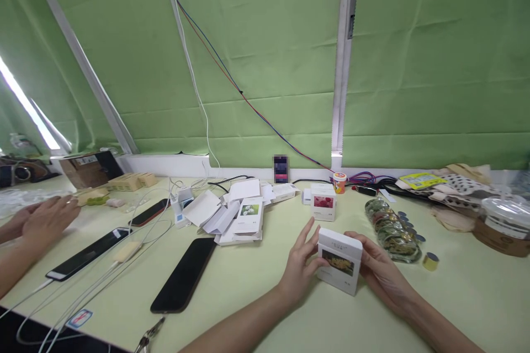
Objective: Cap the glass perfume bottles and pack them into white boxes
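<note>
Between both hands stands a small white box (337,281) with a picture of yellow flowers on its front, slightly tilted. My left hand (301,265) grips its left side, thumb on the front face. On the right side, my right hand (379,270) holds it with the fingers mostly behind it. Just beyond is a similar white box with a red flower picture (323,207). Right of my hands lie several clear jars with metallic lids (391,231), and a small gold-sided cap (430,261).
A pile of white flattened boxes (226,215) lies left of centre, beside a black phone (184,276). Further left are another phone (89,253), white cables and another person's hands (52,220). A plastic-lidded tub (503,226) and cloths (455,193) sit at right.
</note>
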The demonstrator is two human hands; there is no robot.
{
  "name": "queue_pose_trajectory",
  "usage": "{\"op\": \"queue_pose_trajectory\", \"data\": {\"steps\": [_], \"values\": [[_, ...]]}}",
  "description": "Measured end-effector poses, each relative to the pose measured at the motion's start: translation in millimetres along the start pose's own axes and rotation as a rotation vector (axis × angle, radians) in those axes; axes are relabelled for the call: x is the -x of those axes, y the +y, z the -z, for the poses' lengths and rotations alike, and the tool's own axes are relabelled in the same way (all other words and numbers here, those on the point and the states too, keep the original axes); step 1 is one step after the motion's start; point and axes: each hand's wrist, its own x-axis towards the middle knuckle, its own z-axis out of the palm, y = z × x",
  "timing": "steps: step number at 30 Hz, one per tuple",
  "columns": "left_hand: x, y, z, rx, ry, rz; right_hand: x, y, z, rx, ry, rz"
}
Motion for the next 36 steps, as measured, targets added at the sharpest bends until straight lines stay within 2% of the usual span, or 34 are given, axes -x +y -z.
{"op": "queue_pose_trajectory", "data": {"steps": [9,15,18,20,22,25,28,31,34,36], "values": [[2,-13,0.9,-0.194,-0.034,-0.175,4,-24,-9,0.297,-0.036,0.169],[0,-13,6.5,-0.213,-0.098,-0.197,5,-36,-2,0.579,-0.235,0.157],[0,-3,11.9,-0.218,-0.182,-0.292,5,-38,-3,0.646,-0.199,0.229],[0,2,13.6,-0.181,-0.214,-0.346,6,-36,-5,0.617,-0.162,0.223],[1,5,12.4,-0.153,-0.169,-0.325,7,-30,-7,0.569,-0.135,0.185],[2,5,6.9,-0.198,-0.014,-0.206,6,-17,-6,0.471,-0.095,0.177],[0,3,3.0,-0.246,0.058,-0.173,3,-8,0,0.451,0.006,0.36],[-2,1,2.9,-0.262,0.056,-0.218,1,-10,10,0.734,0.152,0.616],[-2,1,3.2,-0.281,0.067,-0.226,1,-13,19,1.117,0.127,0.768],[-2,1,2.8,-0.289,0.084,-0.213,0,-9,20,1.218,0.066,0.776]]}}
